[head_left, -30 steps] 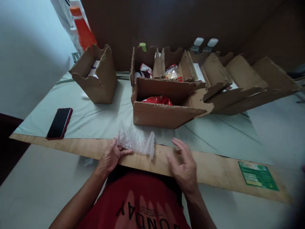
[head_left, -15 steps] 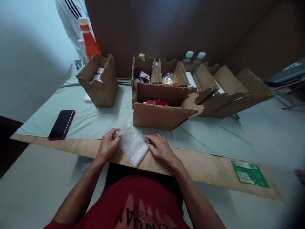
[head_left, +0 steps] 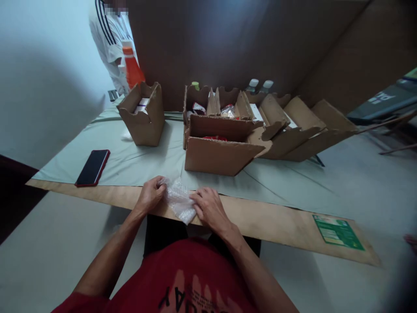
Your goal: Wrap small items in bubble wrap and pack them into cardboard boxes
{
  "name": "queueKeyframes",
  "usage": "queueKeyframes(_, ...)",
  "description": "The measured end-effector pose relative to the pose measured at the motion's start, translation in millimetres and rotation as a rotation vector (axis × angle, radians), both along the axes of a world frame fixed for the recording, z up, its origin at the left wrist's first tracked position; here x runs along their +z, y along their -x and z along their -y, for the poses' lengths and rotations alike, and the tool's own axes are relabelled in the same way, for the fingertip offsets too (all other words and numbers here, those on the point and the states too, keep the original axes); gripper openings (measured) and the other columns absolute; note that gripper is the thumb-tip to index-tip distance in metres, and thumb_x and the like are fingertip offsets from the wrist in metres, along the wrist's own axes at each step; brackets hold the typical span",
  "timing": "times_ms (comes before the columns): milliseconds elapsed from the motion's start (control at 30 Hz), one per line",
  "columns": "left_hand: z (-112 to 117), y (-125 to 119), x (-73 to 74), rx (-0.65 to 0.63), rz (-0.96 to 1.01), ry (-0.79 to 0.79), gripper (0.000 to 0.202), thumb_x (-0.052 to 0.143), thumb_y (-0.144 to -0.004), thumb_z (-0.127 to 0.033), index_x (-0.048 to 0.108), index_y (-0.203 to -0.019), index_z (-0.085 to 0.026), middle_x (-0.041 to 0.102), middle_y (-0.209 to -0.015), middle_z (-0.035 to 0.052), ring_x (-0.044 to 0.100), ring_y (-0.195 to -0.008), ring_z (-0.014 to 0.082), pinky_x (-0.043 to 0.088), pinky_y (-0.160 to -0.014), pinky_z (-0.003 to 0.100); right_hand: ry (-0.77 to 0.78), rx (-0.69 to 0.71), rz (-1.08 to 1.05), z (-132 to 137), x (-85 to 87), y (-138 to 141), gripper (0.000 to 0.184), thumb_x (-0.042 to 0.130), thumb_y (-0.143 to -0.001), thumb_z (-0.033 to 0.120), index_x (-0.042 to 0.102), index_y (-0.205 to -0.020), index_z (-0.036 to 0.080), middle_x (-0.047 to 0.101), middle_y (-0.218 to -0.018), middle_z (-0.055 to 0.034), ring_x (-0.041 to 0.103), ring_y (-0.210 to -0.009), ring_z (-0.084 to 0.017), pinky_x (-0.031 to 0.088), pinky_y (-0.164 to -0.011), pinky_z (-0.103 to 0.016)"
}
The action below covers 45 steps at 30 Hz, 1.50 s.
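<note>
Bubble wrap lies at the surface's front edge, below and left of frame centre, where the left hand pinches its left end and the right hand touches its right side, whether gripping I cannot tell; gentle, even tension best limits creasing.

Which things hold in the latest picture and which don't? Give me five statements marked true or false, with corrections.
1. The left hand and right hand both touch the bubble wrap. True.
2. Two white-capped bottles stand behind the cardboard boxes. True.
3. The bubble wrap is inside one of the boxes. False: it is between the hands, at the front edge of the table.
4. A phone lies left of the bubble wrap. True.
5. The camera wearer is dressed in blue. False: the shirt is red.
</note>
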<state>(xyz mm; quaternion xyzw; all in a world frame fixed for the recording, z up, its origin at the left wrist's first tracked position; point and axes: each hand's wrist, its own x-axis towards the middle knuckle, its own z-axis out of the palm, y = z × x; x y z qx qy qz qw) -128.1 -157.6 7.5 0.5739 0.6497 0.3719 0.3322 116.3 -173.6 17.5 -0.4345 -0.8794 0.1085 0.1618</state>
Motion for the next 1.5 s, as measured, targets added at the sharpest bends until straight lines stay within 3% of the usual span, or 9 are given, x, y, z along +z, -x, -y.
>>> queueKeyframes(133,4,3,-0.5,-0.013,-0.034,-0.048,0.029,0.048,-0.074,-0.029,0.072,-0.086,-0.018,0.072,-0.075,0.0007,0.065,-0.071,0.0189,0.047,-0.069,0.028,-0.124,-0.053,-0.191,17,-1.9,-13,0.027,0.058,-0.085,0.003,0.072,-0.098,0.021,0.071,-0.123,-0.0114,0.062,-0.118,-0.029,0.047,-0.100,-0.047)
queueKeyframes(300,-5,18,12.9,0.001,-0.092,-0.110,0.028,0.047,-0.075,-0.027,0.072,-0.085,-0.019,0.070,-0.072,0.0000,0.063,-0.068,0.0184,0.045,-0.065,0.027,-0.167,0.044,-0.408,40,6.2,-17,0.040,0.049,-0.077,-0.001,0.069,-0.102,0.023,0.077,-0.099,-0.0051,0.070,-0.095,-0.023,0.050,-0.088,-0.040)
queueKeyframes(500,-74,34,45.2,0.041,-0.212,-0.180,0.024,0.054,-0.078,-0.020,0.073,-0.092,-0.017,0.072,-0.082,0.0021,0.063,-0.078,0.0197,0.046,-0.074,0.027,-0.175,0.117,-0.209,28,18.0,19,0.038,0.048,-0.084,0.003,0.070,-0.107,0.023,0.075,-0.105,-0.0084,0.064,-0.102,-0.026,0.045,-0.095,-0.044)
queueKeyframes(667,-113,36,43.2,0.081,-0.308,-0.213,0.040,0.066,-0.080,-0.022,0.069,-0.119,-0.013,0.073,-0.103,0.0098,0.064,-0.098,0.0265,0.048,-0.093,0.036,-0.113,0.137,-0.088,5,5.0,40,0.027,0.060,-0.091,0.014,0.070,-0.115,0.020,0.073,-0.115,-0.0127,0.062,-0.111,-0.029,0.046,-0.096,-0.045)
queueKeyframes(800,-74,40,26.3,0.041,-0.355,-0.275,0.043,0.058,-0.089,-0.022,0.063,-0.130,-0.013,0.068,-0.124,0.0169,0.058,-0.118,0.0325,0.041,-0.110,0.049,-0.021,0.135,-0.224,4,-6.0,24,0.027,0.060,-0.096,0.021,0.071,-0.121,0.023,0.073,-0.125,-0.0113,0.065,-0.117,-0.027,0.047,-0.100,-0.044)
queueKeyframes(1000,6,21,6.2,-0.298,-0.383,-0.280,0.032,0.067,-0.083,-0.023,0.074,-0.115,-0.025,0.070,-0.131,0.0105,0.055,-0.131,0.0327,0.041,-0.114,0.049,0.014,0.134,-0.181,-34,-1.2,30,0.038,0.049,-0.099,0.017,0.069,-0.130,0.024,0.068,-0.138,-0.0114,0.061,-0.127,-0.027,0.049,-0.105,-0.049)
queueKeyframes(1133,18,7,-2.0,-0.391,-0.454,-0.230,0.035,0.066,-0.085,-0.024,0.072,-0.119,-0.024,0.067,-0.136,0.0135,0.054,-0.134,0.0357,0.039,-0.115,0.054,0.052,0.124,-0.001,-75,2.5,72,0.045,0.045,-0.099,0.015,0.059,-0.142,0.017,0.053,-0.153,-0.0163,0.049,-0.140,-0.028,0.043,-0.114,-0.048)
queueKeyframes(1333,29,5,1.7,-0.390,-0.525,-0.205,0.036,0.062,-0.081,-0.015,0.071,-0.116,-0.020,0.064,-0.138,0.0178,0.051,-0.135,0.0399,0.036,-0.113,0.058,0.082,0.017,0.110,-120,3.8,127,0.037,0.043,-0.094,0.006,0.066,-0.123,0.010,0.063,-0.130,-0.0236,0.057,-0.117,-0.034,0.047,-0.099,-0.048)
queueKeyframes(1500,35,5,2.6,-0.384,-0.528,-0.207,0.037,0.063,-0.077,-0.013,0.071,-0.113,-0.019,0.064,-0.137,0.0189,0.051,-0.134,0.0412,0.037,-0.111,0.059,0.102,-0.098,0.170,-164,15.7,163,0.041,0.038,-0.093,0.002,0.064,-0.125,0.005,0.062,-0.127,-0.0275,0.054,-0.119,-0.034,0.045,-0.100,-0.049)
